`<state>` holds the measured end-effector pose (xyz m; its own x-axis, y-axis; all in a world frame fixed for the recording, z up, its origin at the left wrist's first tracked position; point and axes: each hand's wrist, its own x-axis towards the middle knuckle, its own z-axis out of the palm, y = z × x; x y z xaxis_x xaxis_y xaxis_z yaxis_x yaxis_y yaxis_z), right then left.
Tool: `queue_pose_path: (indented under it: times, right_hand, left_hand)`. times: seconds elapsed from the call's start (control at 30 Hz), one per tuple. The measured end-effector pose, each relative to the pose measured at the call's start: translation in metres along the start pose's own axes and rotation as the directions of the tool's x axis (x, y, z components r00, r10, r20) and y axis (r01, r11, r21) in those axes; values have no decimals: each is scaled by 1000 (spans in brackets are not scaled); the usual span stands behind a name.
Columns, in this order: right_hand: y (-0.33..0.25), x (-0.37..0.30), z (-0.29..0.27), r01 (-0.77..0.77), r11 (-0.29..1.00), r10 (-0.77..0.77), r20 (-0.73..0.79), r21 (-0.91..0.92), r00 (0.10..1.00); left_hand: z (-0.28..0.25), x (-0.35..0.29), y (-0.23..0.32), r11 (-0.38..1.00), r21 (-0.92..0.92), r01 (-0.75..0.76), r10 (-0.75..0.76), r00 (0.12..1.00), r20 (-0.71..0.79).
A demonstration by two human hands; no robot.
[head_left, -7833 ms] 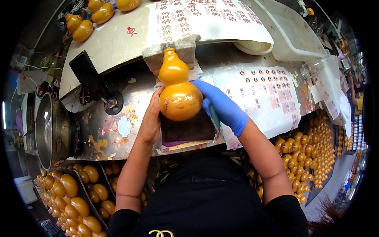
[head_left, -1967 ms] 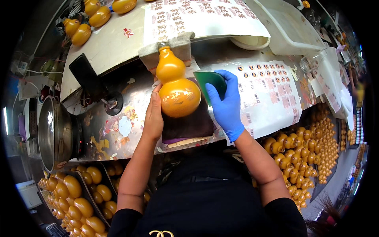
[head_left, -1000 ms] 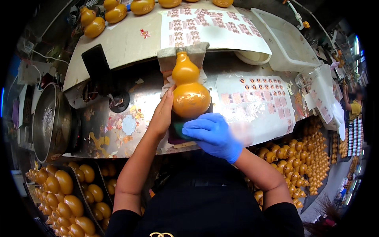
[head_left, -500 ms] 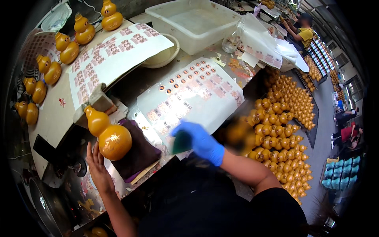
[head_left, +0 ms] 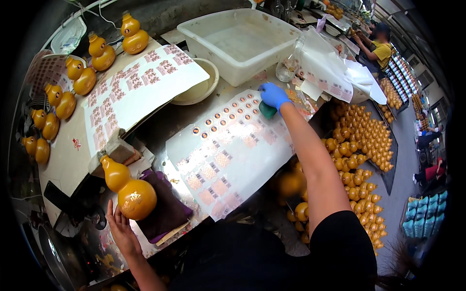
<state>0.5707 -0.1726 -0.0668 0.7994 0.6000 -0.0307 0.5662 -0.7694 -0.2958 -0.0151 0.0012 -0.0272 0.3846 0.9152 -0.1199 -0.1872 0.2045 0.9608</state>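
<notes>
A yellow bottle gourd [head_left: 137, 198] with a pale gold marking lies tilted on a dark folded cloth [head_left: 162, 203]. My bare left hand [head_left: 124, 233] is beside its lower bulb, fingers stretched up along the side, the tips at or very near the surface. My right hand [head_left: 274, 96], in a blue glove, grips a dark green pad [head_left: 266, 111] over the upper right of a decal sheet [head_left: 191, 155]. Small round emblems and reddish printed patches cover that sheet, which lies flat on the metal table. The fingertips under the glove are partly hidden.
Several finished-looking gourds [head_left: 84, 80] line the left edge behind another printed sheet [head_left: 145, 72]. A white bowl [head_left: 213, 80], a translucent tub [head_left: 238, 72] and a glass jar [head_left: 286, 70] stand beyond. Many gourds [head_left: 364, 131] fill the floor at right; a co-worker [head_left: 381, 51] sits farther off.
My right hand has moved away and to the right with the green pad, from the sheet's near edge to its upper right. My left hand stays by the gourd.
</notes>
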Motion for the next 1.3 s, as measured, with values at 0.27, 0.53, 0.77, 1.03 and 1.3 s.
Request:
queue_pose_path:
  times: [0.27,0.53,0.77,1.03,1.3]
  right_hand:
    - [-10,18,-23,94,994,-101,190,47,977]
    - [-10,23,-20,176,981,-191,238,83,952]
    - [-11,31,-14,237,912,-319,216,334,923]
    - [-4,29,-3,274,874,-303,10,402,953]
    - [-72,-45,-18,296,633,-118,-289,715,950]
  left_hand:
    - [-6,8,4,1000,25,1,0,999,-51]
    - [-6,20,4,1000,19,0,0,999,-32]
    - [-9,24,5,999,38,1,1,999,-54]
    - [-17,24,7,998,62,-14,16,999,-33]
    - [-9,42,21,983,176,-45,46,999,-2]
